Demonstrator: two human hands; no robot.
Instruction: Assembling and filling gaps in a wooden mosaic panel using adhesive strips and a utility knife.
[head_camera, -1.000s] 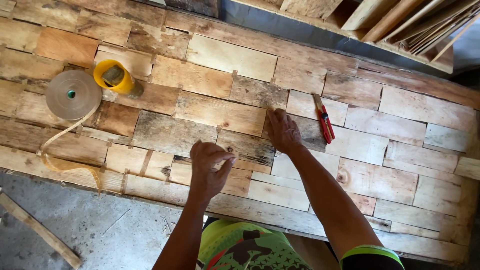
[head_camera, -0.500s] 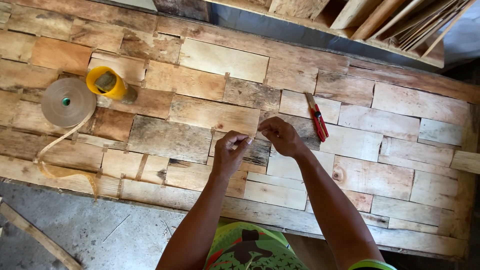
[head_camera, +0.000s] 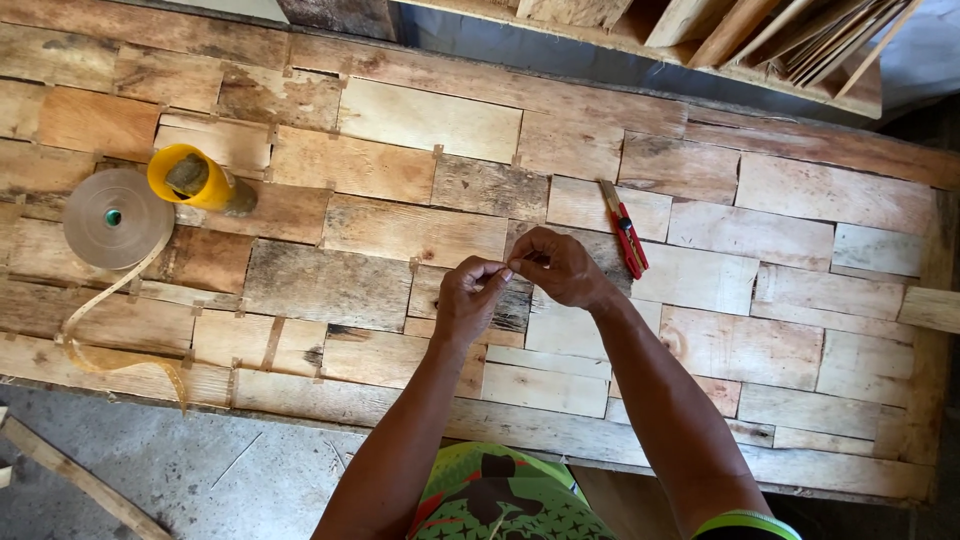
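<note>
Pinched fingertip to fingertip, the left hand (head_camera: 470, 298) and right hand (head_camera: 562, 266) meet above a patchwork panel of reclaimed wood (head_camera: 400, 230), each grip clenched on something too small to make out between thumb and forefinger. Both forearms rise from the bottom edge of the view, over a green patterned shirt (head_camera: 500, 500), and the two hands touch at the fingers directly over a dark, weathered piece near the panel's middle.

Just beyond the right grip and slightly to its right, a red-handled utility knife (head_camera: 625, 227) lies flat on a pale board, close to the knuckles but not touching them. Well to the left of the left grip, a roll of brown paper tape (head_camera: 117, 218) lies on its side, its loose tail (head_camera: 105, 330) curling down toward the near edge of the panel. Just beside the roll, on its far right, a yellow glue bottle (head_camera: 195, 180) lies tipped over on the boards.

Short strips of the same brown tape bridge many of the joints between the wood pieces around both grips. Farthest from the hands, past the panel's far edge, a wooden shelf holds stacked timber offcuts and thin slats (head_camera: 800, 40). Below the near edge on the left, a bare concrete floor (head_camera: 200, 470) shows.
</note>
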